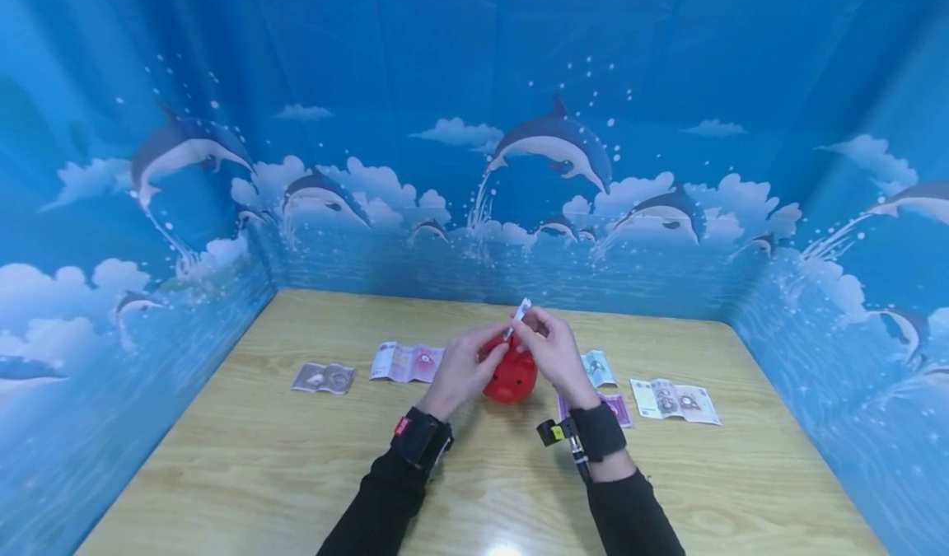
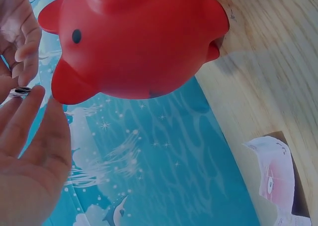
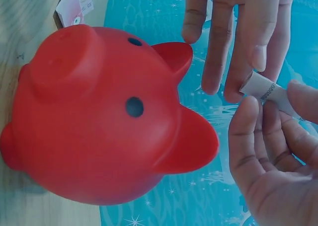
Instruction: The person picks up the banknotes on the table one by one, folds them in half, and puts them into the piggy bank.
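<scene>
Red piggy bank (image 3: 99, 116) | right hand (image 3: 276, 181) pinches rolled note (image 3: 270, 92) | left hand (image 1: 461, 365) straight-fingered alongside | teal banknote (image 1: 597, 368): head view only

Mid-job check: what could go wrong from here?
The rolled note may slip or spring open, as the right hand holds it by thumb and fingertips.
The left hand is close to the red piggy bank, so a bump might shift it.
In the head view, the purple banknote is partly hidden behind the right wrist; a low sweep could drag it.
</scene>
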{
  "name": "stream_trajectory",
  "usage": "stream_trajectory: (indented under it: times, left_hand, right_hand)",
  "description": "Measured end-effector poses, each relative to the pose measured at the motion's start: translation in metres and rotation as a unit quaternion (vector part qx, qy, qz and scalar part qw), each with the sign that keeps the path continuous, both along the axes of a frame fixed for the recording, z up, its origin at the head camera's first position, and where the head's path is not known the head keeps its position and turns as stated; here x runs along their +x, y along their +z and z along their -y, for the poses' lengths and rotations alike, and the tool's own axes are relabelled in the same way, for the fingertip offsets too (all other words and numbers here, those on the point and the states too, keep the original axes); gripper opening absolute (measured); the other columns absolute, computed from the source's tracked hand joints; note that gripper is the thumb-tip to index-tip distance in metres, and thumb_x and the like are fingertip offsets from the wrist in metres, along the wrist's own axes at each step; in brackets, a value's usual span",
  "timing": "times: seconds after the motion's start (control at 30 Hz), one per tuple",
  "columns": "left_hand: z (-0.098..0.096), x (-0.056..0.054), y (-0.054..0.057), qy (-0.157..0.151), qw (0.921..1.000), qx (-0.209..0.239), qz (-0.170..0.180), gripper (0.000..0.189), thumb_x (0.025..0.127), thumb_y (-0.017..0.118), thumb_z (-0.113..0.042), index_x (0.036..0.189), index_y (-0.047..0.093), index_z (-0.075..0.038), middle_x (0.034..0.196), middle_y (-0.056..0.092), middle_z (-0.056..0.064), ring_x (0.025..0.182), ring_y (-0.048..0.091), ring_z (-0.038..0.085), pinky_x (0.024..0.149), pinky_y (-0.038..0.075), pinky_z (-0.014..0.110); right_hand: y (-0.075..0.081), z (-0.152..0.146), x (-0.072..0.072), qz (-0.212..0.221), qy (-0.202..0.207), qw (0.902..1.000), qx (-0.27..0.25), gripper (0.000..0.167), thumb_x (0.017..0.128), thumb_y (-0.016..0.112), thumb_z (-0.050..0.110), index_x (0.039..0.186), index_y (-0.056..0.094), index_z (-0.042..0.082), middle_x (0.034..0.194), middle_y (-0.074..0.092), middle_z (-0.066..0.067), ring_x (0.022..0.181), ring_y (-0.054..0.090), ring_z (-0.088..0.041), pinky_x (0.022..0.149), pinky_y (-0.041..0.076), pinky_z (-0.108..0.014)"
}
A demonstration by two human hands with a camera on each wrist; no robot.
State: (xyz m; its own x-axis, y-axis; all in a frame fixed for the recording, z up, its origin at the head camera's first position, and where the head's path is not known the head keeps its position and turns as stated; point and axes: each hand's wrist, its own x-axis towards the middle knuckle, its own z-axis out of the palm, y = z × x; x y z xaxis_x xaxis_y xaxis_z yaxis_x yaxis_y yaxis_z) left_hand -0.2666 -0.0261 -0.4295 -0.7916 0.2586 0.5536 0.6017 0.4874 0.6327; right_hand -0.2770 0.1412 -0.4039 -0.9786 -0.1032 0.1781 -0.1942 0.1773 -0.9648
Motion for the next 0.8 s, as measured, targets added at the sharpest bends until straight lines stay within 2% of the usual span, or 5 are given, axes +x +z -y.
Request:
stream_trajectory:
  times: [0.13,0.37,0.57,0.8]
  left_hand:
    - [0.000,0.001,0.000,-0.004,0.9999,-0.005,0.008,0.039,0.093,0.065,-0.012,0.132,0.063,-0.010,0.125,0.068,0.010,0.116,0.064,0.024,0.096,0.053,0.039]
    - [0.000,0.000,-0.003,-0.008,0.9997,-0.011,0.019,0.041,0.094,0.065,-0.014,0.134,0.060,-0.009,0.127,0.067,0.010,0.118,0.063,0.025,0.098,0.052,0.040]
    - [-0.002,-0.001,-0.006,-0.005,0.9988,-0.045,0.017,0.046,0.093,0.067,-0.015,0.137,0.057,-0.008,0.129,0.065,0.011,0.119,0.062,0.025,0.100,0.051,0.040]
    - [-0.002,-0.001,-0.006,-0.028,0.9914,-0.100,0.079,0.060,0.094,0.067,-0.025,0.149,0.044,-0.017,0.140,0.056,0.007,0.128,0.054,0.023,0.101,0.050,0.042]
  right_hand:
    - [-0.001,0.000,-0.001,-0.001,-0.005,1.0000,0.006,0.025,0.097,0.063,0.020,0.116,0.066,0.005,0.101,0.065,-0.017,0.082,0.062,-0.019,0.075,0.058,-0.035]
    - [-0.001,-0.001,0.000,-0.005,-0.009,0.9997,0.022,0.024,0.098,0.061,0.020,0.117,0.066,0.006,0.100,0.063,-0.016,0.088,0.060,-0.021,0.076,0.056,-0.031]
    - [-0.007,-0.003,-0.006,-0.015,-0.020,0.9986,0.047,0.022,0.098,0.061,0.021,0.114,0.067,0.008,0.101,0.064,-0.012,0.097,0.057,-0.020,0.079,0.052,-0.029]
    - [-0.011,-0.005,-0.009,-0.012,-0.033,0.9967,0.073,0.020,0.098,0.060,0.024,0.110,0.066,0.009,0.106,0.065,-0.010,0.108,0.058,-0.023,0.088,0.050,-0.034]
